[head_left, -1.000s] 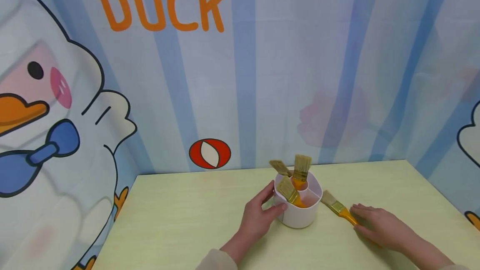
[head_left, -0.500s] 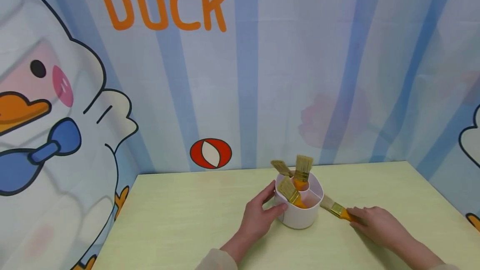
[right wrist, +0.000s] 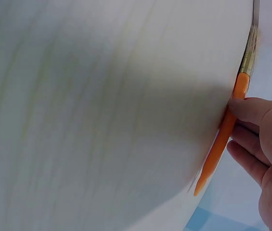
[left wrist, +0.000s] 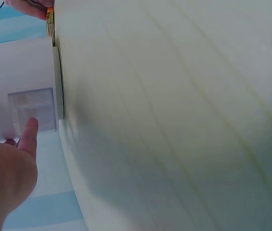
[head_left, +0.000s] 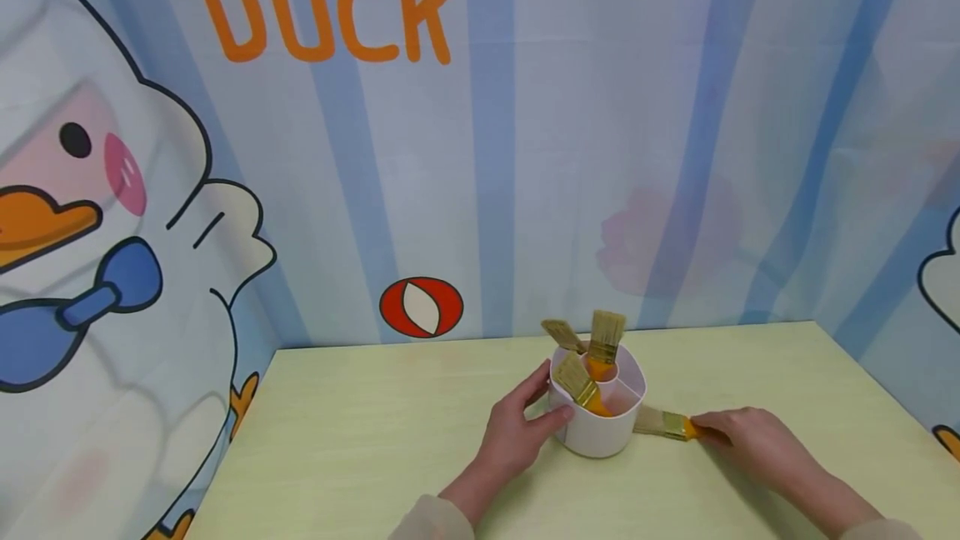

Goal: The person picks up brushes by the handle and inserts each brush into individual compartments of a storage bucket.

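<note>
My left hand holds a pale pink, round holder with inner compartments by its left side, thumb in front and fingers behind. In it stand three flat paintbrushes, bristles up: one upright, one leaning left in front and one tilted at the back. To the right, my right hand pinches the orange handle of another flat paintbrush, which lies low along the table. Its bristles point left, with their tips right at the holder's base. The left wrist view shows a clear square patch on the holder's wall.
The pale yellow table reaches back to a blue-striped cloth backdrop printed with a large duck and a red-and-white ball. The holder stands near the table's back edge.
The right fingers have gone from lying over the brush handle to pinching it. The brush has swung from slanting to nearly crosswise, bristles nearer the holder. The left hand and holder stay put.
</note>
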Tool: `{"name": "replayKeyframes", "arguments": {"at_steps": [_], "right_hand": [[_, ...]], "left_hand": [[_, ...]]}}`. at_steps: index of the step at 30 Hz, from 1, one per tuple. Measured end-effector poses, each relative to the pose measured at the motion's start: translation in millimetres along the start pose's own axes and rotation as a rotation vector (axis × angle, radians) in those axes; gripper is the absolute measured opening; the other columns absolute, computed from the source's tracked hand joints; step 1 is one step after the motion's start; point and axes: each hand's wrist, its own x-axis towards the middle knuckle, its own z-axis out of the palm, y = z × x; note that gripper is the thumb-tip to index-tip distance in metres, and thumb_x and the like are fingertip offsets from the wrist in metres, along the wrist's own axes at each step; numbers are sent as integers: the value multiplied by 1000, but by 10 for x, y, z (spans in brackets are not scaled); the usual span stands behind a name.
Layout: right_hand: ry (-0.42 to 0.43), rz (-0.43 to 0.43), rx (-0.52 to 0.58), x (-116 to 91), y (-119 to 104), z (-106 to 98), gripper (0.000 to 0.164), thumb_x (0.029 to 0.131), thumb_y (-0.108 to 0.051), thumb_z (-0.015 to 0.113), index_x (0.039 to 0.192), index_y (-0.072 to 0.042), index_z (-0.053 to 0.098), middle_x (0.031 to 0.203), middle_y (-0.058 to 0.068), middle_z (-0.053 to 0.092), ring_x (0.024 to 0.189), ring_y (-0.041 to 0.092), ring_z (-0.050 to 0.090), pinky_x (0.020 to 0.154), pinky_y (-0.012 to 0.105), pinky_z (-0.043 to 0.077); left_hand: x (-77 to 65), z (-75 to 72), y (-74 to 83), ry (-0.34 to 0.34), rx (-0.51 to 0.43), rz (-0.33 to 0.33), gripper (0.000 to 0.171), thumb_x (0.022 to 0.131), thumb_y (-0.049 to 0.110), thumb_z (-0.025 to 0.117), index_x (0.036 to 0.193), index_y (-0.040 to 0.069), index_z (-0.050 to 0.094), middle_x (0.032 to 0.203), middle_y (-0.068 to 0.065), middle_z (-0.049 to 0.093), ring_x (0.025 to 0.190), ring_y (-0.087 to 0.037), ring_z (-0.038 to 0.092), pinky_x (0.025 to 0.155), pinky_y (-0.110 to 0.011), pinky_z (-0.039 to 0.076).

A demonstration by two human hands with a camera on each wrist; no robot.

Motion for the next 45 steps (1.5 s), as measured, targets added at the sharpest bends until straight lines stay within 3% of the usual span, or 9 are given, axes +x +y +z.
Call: {"name": "replayKeyframes", "arguments": {"at_steps": [5,9,15,20,27,30,36,41,45], "right_hand": [[5,12,-12,-8,53,-23,19,87,-8,86,106,-8,84,97,3,82,87,26,78,78,45,65],[19,65,63,-57,116,-84,21,87,-6,86,108,-8,84,99,4,82,89,26,78,77,43,65],[48,218,340,-40,159,-272,25,94,-8,81,118,-5,82,108,11,81,89,14,78,70,25,63],[70,341,556,30,109,-438,34,101,-20,77,129,-2,76,115,14,80,92,-1,74,73,23,62],[65,467,826,160,51,-651,51,105,-35,71,145,-3,66,119,-3,80,103,-8,69,83,20,58],[101,454,974,222,16,-708,45,107,-32,69,144,-6,67,118,-9,80,106,-5,71,85,18,58],[226,306,1436,404,-108,-742,29,108,-8,62,134,-9,74,118,-3,80,109,9,76,91,22,61],[274,272,1627,600,-247,-725,29,108,-6,61,131,-12,76,119,-1,80,111,11,76,94,24,60],[305,255,1693,726,-331,-673,29,108,-4,60,128,-15,78,119,-1,80,111,11,76,95,24,60]], "left_hand": [[8,-7,6,6,12,5,70,101,29,77,164,21,46,162,-3,52,145,-34,54,113,-51,52],[16,-11,1,11,10,-4,70,101,30,77,164,23,46,162,-1,53,145,-33,54,114,-51,51],[5,-33,-5,23,16,21,70,101,29,77,163,20,47,161,-4,54,144,-35,56,113,-52,51],[8,-40,-11,25,19,20,70,101,29,77,164,19,47,162,-4,53,144,-35,56,114,-51,50],[9,-25,-23,18,5,-3,71,102,29,76,164,19,45,163,-3,52,145,-34,54,114,-52,50],[4,-24,-23,18,6,-8,71,102,30,76,164,19,45,163,-3,51,146,-34,54,114,-53,50],[-3,-29,-17,15,7,-9,70,102,30,76,164,21,45,163,-2,51,145,-34,54,114,-52,50],[-1,-23,-20,13,7,-1,70,102,29,76,164,21,45,163,-2,52,145,-34,55,114,-52,50],[3,-4,-20,9,1,9,70,101,28,76,164,20,46,162,-2,52,144,-34,55,115,-52,49]]}}
